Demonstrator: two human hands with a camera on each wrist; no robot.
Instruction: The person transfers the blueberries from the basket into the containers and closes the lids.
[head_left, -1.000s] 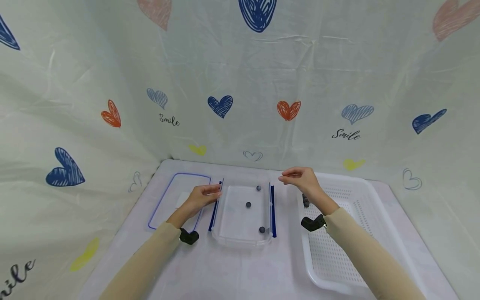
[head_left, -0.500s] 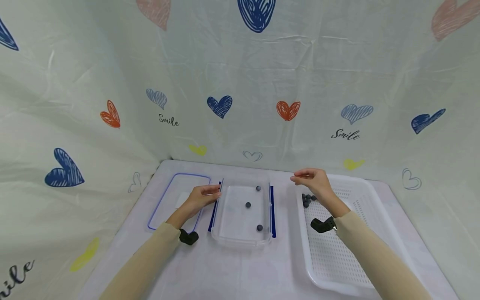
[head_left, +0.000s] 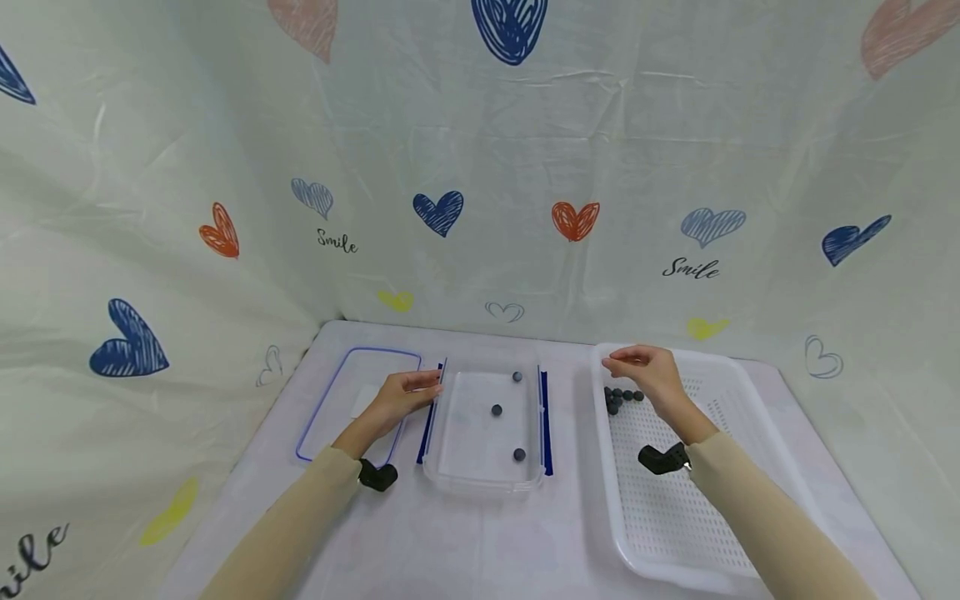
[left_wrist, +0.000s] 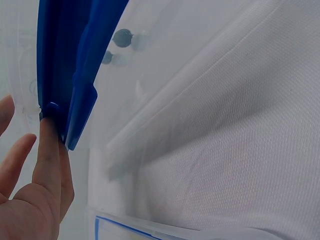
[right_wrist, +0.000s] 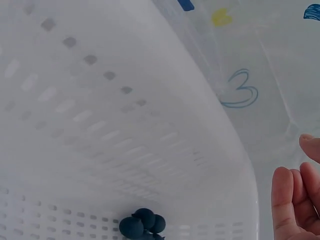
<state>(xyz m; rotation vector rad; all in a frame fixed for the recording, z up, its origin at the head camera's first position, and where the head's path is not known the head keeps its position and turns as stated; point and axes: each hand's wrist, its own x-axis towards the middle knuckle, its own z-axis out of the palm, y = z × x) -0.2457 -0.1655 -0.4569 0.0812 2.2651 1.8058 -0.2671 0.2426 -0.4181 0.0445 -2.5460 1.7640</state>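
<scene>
A clear plastic box [head_left: 480, 485] with blue side latches stands mid-table, with three blueberries [head_left: 497, 410] spread over its floor. My left hand [head_left: 401, 397] touches its left side; in the left wrist view the fingers [left_wrist: 48, 160] are straight, one fingertip against the blue latch flap [left_wrist: 62, 65]. Over the far left corner of a white perforated basket [head_left: 619, 533] hovers my right hand [head_left: 654, 382], its fingers slightly bent. In the right wrist view a gap separates thumb and fingers [right_wrist: 283, 195], with nothing between them. Below, several blueberries [right_wrist: 132, 227] sit clustered in the basket's corner.
Left of the box lies a clear lid [head_left: 325, 400] with a blue rim, partly behind my left hand and wrist. Black cameras [head_left: 663, 459] are strapped at both wrists. A heart-printed sheet [head_left: 495, 150] hangs behind and beside the white-covered table [head_left: 480, 558].
My right hand has moved right, from between the box and basket to over the basket's corner, uncovering more blueberries. The blueberry nearest me in the box has shifted slightly. My left hand stays put.
</scene>
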